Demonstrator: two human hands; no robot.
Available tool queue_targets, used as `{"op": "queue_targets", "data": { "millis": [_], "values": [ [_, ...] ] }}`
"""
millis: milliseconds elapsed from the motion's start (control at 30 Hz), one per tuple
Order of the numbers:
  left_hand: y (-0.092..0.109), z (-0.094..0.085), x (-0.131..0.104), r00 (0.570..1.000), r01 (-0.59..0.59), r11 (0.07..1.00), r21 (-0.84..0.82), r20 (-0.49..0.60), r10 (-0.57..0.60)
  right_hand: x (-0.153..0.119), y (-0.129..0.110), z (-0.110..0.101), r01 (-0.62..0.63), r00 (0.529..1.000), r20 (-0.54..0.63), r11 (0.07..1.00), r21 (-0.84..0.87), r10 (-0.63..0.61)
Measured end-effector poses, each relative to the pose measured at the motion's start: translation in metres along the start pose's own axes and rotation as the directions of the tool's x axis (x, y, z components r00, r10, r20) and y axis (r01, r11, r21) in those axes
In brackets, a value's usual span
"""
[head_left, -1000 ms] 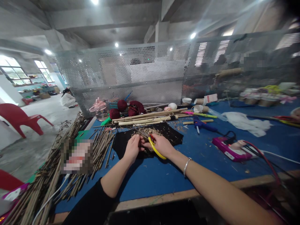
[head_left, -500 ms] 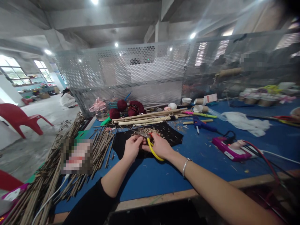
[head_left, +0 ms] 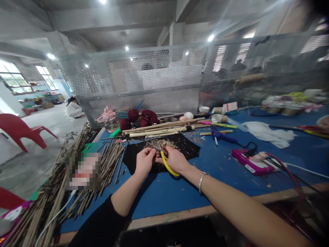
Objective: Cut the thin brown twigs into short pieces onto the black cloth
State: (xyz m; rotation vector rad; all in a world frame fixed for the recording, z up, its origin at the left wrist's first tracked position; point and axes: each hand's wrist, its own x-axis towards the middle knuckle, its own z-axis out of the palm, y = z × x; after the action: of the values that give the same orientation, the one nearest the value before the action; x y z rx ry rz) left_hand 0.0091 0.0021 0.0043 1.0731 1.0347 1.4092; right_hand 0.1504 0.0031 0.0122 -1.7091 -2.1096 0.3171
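Observation:
Over a black cloth (head_left: 191,148) on the blue table, my right hand (head_left: 174,160) is closed on yellow-handled scissors (head_left: 168,167). Their metal blades point up and left. My left hand (head_left: 144,160) is beside the blades, its fingertips pinched together on something too small to make out. The fingertips of both hands are close together. Small pale cut pieces (head_left: 167,142) lie heaped on the cloth just beyond the hands.
Thin brown sticks (head_left: 110,159) lie left of the cloth. Behind it are pale rods (head_left: 159,132) and dark red yarn balls (head_left: 133,115). A blue glue gun (head_left: 223,136) and a magenta power strip (head_left: 252,163) are at the right. A person (head_left: 74,108) crouches far left.
My left hand has shifted very slightly left, away from the fingers of my right hand. The scissors stay in nearly the same place.

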Motion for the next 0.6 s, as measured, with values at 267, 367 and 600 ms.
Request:
{"op": "queue_targets", "data": {
  "millis": [267, 367, 600],
  "values": [
    [-0.0018, -0.0022, 0.0028, 0.999, 0.033, 0.999, 0.038, -0.020, -0.032, -0.0009, -0.0014, -0.0013, -0.042, 0.999, 0.020, 0.999, -0.007, 0.042],
    [-0.0034, -0.0027, 0.0037, 1.000, 0.026, 0.999, 0.032, -0.001, -0.026, -0.0001, 0.0005, -0.0013, -0.040, 0.999, 0.011, 0.998, -0.044, 0.040],
    [-0.0007, 0.0002, -0.0001, 0.994, -0.097, 0.983, 0.154, 0.065, 0.088, 0.0004, 0.0036, -0.0025, 0.062, 0.996, -0.063, 0.995, -0.072, -0.066]
  ]
}}
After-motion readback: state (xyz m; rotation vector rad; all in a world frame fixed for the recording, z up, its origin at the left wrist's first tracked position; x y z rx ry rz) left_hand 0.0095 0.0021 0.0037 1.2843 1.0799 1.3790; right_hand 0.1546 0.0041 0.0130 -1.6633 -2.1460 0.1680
